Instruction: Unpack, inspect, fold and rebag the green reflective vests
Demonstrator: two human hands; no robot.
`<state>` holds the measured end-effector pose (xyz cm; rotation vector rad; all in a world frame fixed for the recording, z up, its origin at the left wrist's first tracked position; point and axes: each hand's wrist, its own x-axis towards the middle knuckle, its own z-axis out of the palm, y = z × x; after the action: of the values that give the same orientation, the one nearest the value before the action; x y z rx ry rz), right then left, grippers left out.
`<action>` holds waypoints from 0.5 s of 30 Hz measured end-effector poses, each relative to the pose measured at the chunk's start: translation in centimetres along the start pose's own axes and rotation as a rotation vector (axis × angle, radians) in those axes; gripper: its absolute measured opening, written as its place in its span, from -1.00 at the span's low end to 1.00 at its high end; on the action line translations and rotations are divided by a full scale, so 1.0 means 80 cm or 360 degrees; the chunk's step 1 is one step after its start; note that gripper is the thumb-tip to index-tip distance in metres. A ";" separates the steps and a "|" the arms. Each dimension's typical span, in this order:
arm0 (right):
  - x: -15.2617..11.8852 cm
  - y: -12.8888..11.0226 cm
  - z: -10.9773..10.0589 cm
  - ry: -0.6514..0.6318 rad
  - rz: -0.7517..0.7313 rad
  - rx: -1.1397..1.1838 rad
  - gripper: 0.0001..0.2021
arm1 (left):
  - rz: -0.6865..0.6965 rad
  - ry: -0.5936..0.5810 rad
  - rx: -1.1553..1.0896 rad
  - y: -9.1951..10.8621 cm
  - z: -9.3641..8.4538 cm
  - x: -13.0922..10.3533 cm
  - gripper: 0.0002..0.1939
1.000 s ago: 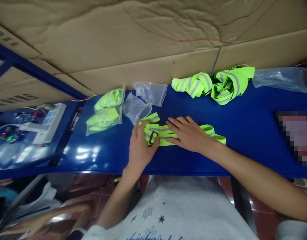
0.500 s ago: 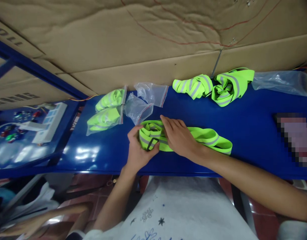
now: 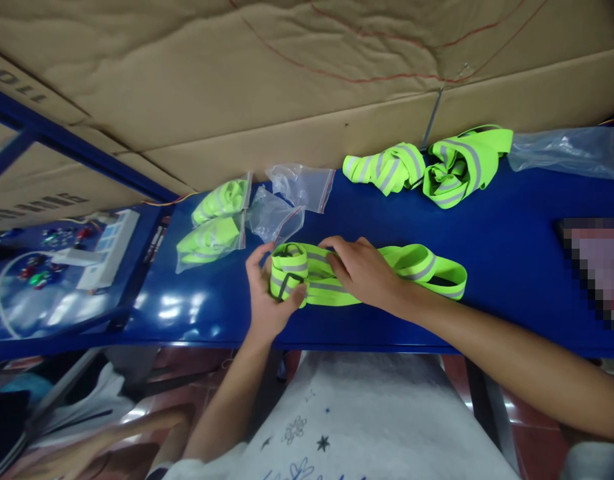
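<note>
A neon yellow-green reflective strap (image 3: 331, 291) with grey stripes lies lengthwise near the table's front edge. Its left end is folded into a thick coil with a black buckle (image 3: 289, 285) on the front. My left hand (image 3: 267, 300) grips this coil, thumb in front and fingers behind. Farther right, my right hand (image 3: 369, 275) rests across the strap with bent fingers closed on it; the fingertips are partly hidden. Loose loops of the strap stick out to the right beyond my right wrist.
Two bagged straps (image 3: 209, 240) lie at the back left beside clear zip bags (image 3: 301, 187). Two loose strap bundles (image 3: 461, 167) sit against the cardboard (image 3: 287, 140). A plastic bag (image 3: 567, 152) and a blurred-out flat object (image 3: 599, 267) are on the right. Another person's arm (image 3: 111, 433) shows lower left.
My left hand has shifted slightly left with the coiled end, exposing more flat strap between my hands. The right hand's fingers have bent more over the strap.
</note>
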<state>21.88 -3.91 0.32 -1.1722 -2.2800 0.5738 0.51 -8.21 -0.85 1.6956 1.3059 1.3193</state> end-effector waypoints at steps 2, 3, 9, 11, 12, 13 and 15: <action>-0.001 0.001 0.003 -0.0069 -0.0011 -0.0184 -0.78 | -0.0029 0.0026 0.0118 0.001 0.000 0.000 -0.27; -0.002 0.002 0.004 -0.0083 -0.0033 -0.0281 -0.79 | -0.0046 0.0037 0.0207 0.003 0.000 0.000 -0.31; -0.013 -0.001 0.014 -0.0074 -0.0228 -0.0722 -0.75 | -0.0076 -0.0062 0.0996 0.021 0.021 0.006 -0.41; -0.020 -0.004 0.012 -0.0103 -0.0260 -0.0808 -0.71 | -0.0028 -0.0115 0.1281 0.029 0.031 0.008 -0.43; -0.024 -0.005 0.010 -0.0121 -0.0286 -0.0834 -0.68 | -0.0007 -0.0139 0.1426 0.033 0.036 0.009 -0.43; -0.028 -0.005 0.008 -0.0138 -0.0319 -0.0846 -0.64 | 0.0013 -0.0164 0.1576 0.038 0.040 0.010 -0.43; -0.036 -0.004 0.001 -0.0159 -0.0392 -0.0821 -0.56 | 0.0063 -0.0225 0.1866 0.048 0.047 0.012 -0.41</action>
<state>23.01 -6.47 -0.28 -1.0704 -2.6992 -0.0602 5.32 -8.17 1.70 2.4617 2.1568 0.3449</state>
